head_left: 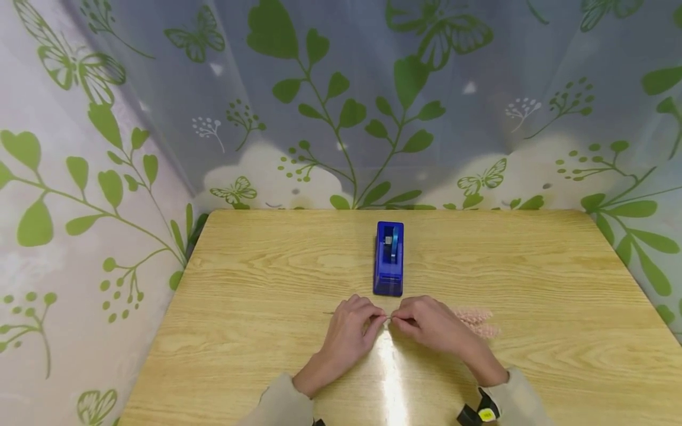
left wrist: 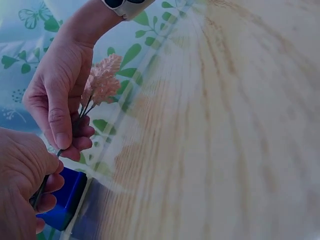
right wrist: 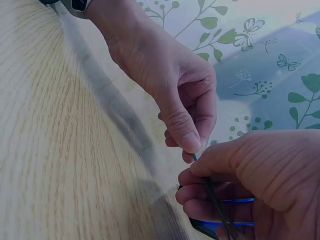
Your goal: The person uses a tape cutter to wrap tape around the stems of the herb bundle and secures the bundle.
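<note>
Left hand [head_left: 350, 328] and right hand [head_left: 436, 325]: we pinch the dark stem [right wrist: 213, 197] in the fingers of both, nearly meeting | Pink flower [head_left: 476, 322]: on that stem, past our right hand | Blue tape dispenser [head_left: 389, 270]: on our bench [head_left: 277, 266], just ahead

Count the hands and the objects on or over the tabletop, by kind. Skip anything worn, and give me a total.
Hands: 2, the left hand and the right hand
Pink flower bunch: 1
Blue tape dispenser: 1
Total: 4
</note>
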Tool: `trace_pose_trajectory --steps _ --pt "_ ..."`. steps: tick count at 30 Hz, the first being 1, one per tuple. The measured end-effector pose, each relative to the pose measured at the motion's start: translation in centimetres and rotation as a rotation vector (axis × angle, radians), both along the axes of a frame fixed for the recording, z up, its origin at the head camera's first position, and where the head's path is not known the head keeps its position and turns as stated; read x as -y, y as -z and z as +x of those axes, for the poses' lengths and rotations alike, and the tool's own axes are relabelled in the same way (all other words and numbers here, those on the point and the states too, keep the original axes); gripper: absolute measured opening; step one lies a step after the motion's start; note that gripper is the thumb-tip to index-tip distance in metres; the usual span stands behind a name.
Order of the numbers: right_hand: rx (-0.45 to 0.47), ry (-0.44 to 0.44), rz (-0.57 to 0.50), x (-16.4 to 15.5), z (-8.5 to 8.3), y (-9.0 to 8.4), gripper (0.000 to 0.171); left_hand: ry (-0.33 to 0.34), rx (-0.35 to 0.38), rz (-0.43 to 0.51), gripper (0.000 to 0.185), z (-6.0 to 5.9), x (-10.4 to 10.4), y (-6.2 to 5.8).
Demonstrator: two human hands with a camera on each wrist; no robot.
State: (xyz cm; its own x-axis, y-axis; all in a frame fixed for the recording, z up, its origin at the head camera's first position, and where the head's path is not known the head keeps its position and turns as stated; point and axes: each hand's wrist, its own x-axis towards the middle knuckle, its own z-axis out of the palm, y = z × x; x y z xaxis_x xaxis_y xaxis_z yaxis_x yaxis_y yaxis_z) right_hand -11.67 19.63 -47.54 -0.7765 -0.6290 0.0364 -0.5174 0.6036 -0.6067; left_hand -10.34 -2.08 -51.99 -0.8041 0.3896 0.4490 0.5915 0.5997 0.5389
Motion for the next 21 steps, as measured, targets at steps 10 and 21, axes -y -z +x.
trace_pose_trajectory --steps 10,21 --pt "-0.173 0.012 0.084 0.3 0.4 -0.3 0.01 -0.021 0.044 -0.077 0.001 0.1 -0.4 -0.9" --pt "-0.187 0.012 0.073 0.1 0.3 -0.1 0.013 0.086 0.223 -0.169 0.021 -0.8 -0.7 -1.9"
